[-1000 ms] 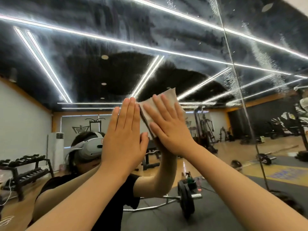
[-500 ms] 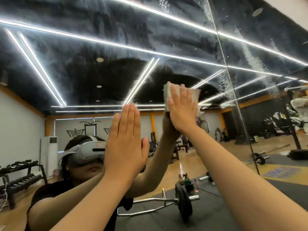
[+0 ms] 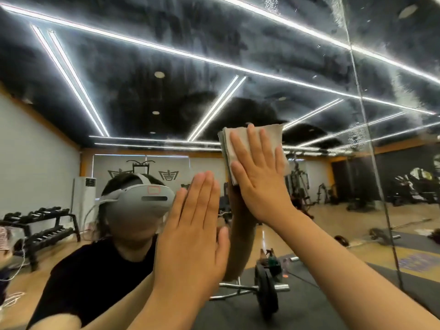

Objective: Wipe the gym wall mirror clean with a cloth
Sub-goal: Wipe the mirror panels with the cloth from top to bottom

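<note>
The left grip (image 3: 192, 241) rises from the lower middle, fingers straight and pressed together, palm flat toward the mirror (image 3: 166, 79). It holds nothing, and it hides part of the person's reflection. Above and to its right, the right grip (image 3: 259, 184) lies flat with fingers spread. It presses the folded grey cloth (image 3: 273, 134) against the glass. The hand covers most of the cloth, leaving its top edge and left folds showing.

The glass around the cloth is hazy and streaked, with droplets (image 3: 271, 3) near the top right. A vertical seam (image 3: 364, 129) between mirror panels runs just right of the cloth.

The reflection shows a white headset (image 3: 142, 201) and a black shirt (image 3: 95, 277). Behind them on the floor lies a barbell (image 3: 266, 294), partly hidden by the right forearm. Farther back stand a dumbbell rack (image 3: 40, 225) and a white standing unit (image 3: 84, 198).
</note>
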Demonstrator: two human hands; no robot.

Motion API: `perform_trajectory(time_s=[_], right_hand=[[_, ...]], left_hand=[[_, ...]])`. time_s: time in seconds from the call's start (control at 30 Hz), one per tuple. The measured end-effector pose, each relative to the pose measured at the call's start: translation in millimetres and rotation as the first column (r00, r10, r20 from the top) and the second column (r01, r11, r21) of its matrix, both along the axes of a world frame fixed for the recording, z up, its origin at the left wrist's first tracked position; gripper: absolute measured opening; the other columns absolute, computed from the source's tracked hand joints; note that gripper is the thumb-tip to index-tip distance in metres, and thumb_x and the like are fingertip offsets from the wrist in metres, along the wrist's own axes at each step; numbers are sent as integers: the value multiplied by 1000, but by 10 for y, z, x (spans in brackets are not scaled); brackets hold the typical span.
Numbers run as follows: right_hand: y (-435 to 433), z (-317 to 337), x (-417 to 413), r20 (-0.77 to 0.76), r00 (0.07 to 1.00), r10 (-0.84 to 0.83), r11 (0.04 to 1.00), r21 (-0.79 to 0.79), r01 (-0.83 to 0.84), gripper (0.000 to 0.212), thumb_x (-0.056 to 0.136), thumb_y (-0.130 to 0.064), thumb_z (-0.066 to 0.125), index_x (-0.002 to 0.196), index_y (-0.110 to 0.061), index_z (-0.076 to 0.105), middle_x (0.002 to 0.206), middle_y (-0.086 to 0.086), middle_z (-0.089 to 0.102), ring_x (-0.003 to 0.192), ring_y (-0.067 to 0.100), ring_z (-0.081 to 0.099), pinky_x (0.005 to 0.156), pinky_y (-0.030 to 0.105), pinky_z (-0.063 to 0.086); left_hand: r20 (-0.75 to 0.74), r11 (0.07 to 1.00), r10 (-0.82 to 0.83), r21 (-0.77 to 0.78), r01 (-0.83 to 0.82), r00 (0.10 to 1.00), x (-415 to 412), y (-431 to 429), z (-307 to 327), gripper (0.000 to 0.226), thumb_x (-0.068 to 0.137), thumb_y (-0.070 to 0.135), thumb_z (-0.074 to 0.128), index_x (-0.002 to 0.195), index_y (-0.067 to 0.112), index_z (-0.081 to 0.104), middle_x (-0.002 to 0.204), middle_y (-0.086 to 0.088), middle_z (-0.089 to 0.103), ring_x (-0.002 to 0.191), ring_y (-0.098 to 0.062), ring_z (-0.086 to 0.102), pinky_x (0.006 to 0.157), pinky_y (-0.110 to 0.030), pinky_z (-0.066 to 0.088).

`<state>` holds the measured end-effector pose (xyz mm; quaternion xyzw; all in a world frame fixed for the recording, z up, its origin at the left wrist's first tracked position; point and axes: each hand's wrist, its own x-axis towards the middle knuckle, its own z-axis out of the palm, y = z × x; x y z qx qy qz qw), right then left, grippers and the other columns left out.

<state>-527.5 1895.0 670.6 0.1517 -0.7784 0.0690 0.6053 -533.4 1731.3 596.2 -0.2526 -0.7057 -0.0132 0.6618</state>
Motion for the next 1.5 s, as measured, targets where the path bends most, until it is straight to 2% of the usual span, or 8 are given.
perform_trajectory(time_s=[0.2, 0.47, 0.7, 0.87, 1.03, 1.23, 1.33, 1.5], right_hand=[[-4, 18, -7, -34, 998, -57, 998, 21, 58, 52, 107, -41, 12, 158, -32, 5, 167, -2, -4, 154, 23, -2, 121, 51, -3], [-141, 551, 90, 29, 997, -71, 997, 20, 71, 51, 109, -40, 15, 158, -32, 7, 167, -3, -1, 154, 25, 1, 122, 49, -7], [-207, 1140, 106, 59, 997, -47, 999, -18, 49, 54, 108, -39, 18, 159, -31, 2, 166, -7, -6, 154, 21, -2, 122, 50, -5], [-16, 1339, 68, 95, 995, -26, 929, -366, 59, 53, 108, -40, 13, 158, -31, -3, 164, -16, -10, 153, 13, -5, 123, 44, -6], [326, 1188, 4, 159, 987, -13, 609, -781, 134, 60, 106, -51, 8, 158, -25, -3, 164, -5, -3, 153, 21, -3, 120, 59, 1], [-476, 1036, 143, 166, 985, 38, 897, -441, 40, 54, 108, -40, 12, 157, -32, -9, 164, -6, -19, 152, 22, -14, 120, 50, -11], [-333, 1042, 133, 159, 987, 8, 925, -376, 53, 53, 108, -41, 15, 157, -34, -5, 165, -9, -16, 152, 18, -12, 122, 49, -8], [82, 1144, 84, 137, 989, -52, 921, -375, 101, 52, 108, -41, 14, 157, -36, -3, 165, -12, -14, 153, 16, -10, 122, 45, -8]], left_hand=[[35, 996, -91, 28, 90, 995, 200, 32, 349, 58, 95, 42, 33, 137, 6, 49, 148, -13, 48, 138, -28, 38, 114, -41, 20], [143, 1000, 26, 1, -26, 989, 308, 43, 2049, 71, 95, 35, 40, 154, -2, 24, 163, -19, 17, 151, -31, 12, 124, -46, 2], [176, 999, 35, -19, -33, 984, 240, 73, 2880, 68, 101, 36, 32, 156, 0, 16, 163, -19, 10, 151, -31, 9, 124, -45, 2], [227, 1000, 7, -19, -3, 974, 236, 107, 2895, 65, 102, 39, 31, 155, 2, 23, 162, -16, 14, 153, -27, 4, 124, -46, 1], [233, 985, 168, -73, -155, 958, 217, 138, 2845, 77, 101, 46, 37, 158, 4, 7, 163, -19, 3, 151, -26, -16, 123, -47, -9], [218, 973, 229, -72, -218, 949, 213, 193, 2845, 69, 103, 42, 22, 156, 5, -1, 162, -19, -4, 149, -26, -22, 122, -48, -11], [218, 975, 223, -70, -213, 950, 203, 193, 2841, 69, 103, 43, 22, 156, 5, -3, 164, -17, -9, 149, -25, -22, 122, -48, -11], [239, 980, 200, -57, -192, 950, 203, 182, 2841, 74, 104, 47, 30, 156, 5, 0, 159, -21, 7, 149, -23, -22, 122, -47, -12]])
